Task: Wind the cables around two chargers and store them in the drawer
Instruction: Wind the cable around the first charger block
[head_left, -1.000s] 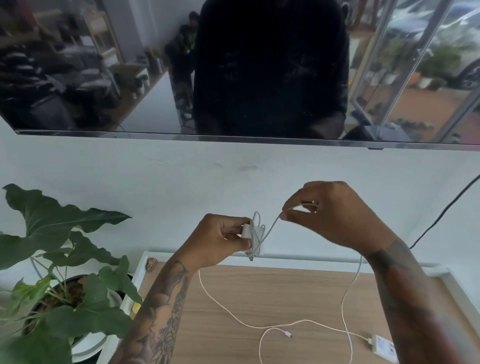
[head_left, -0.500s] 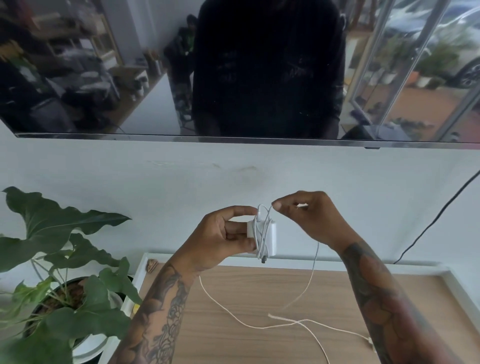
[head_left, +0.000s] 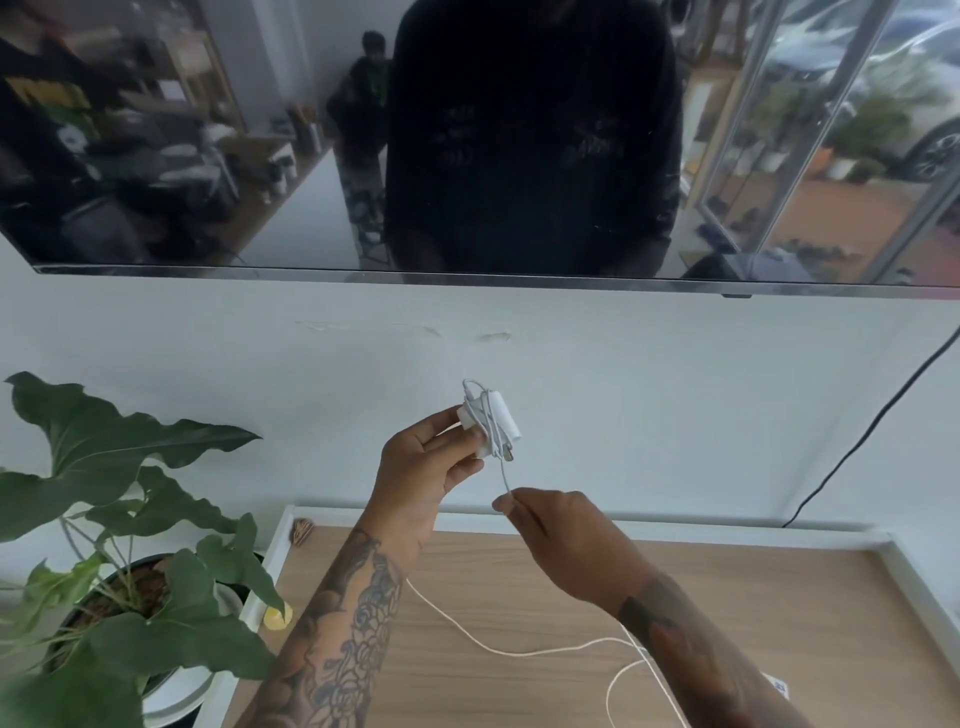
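Note:
My left hand (head_left: 423, 467) grips a small white charger (head_left: 491, 423) raised in front of the wall, with several turns of its thin white cable round it. Just below it, my right hand (head_left: 558, 530) pinches that same cable (head_left: 505, 475) between thumb and finger, and the cable runs taut up to the charger. A second white cable (head_left: 519, 650) trails loose over the wooden top (head_left: 779, 613). The second charger (head_left: 777, 687) shows only as a white corner behind my right forearm.
A potted plant (head_left: 119, 519) with big leaves stands at the left of the wooden top. A dark mirror-like screen (head_left: 467, 140) hangs on the wall above. A black cord (head_left: 872, 426) runs down the wall at the right. A small brown object (head_left: 302, 531) lies at the top's back left corner.
My right hand has swung from above the charger down to below it, carrying the cable round. My left hand has lifted the charger slightly and more wraps lie on it.

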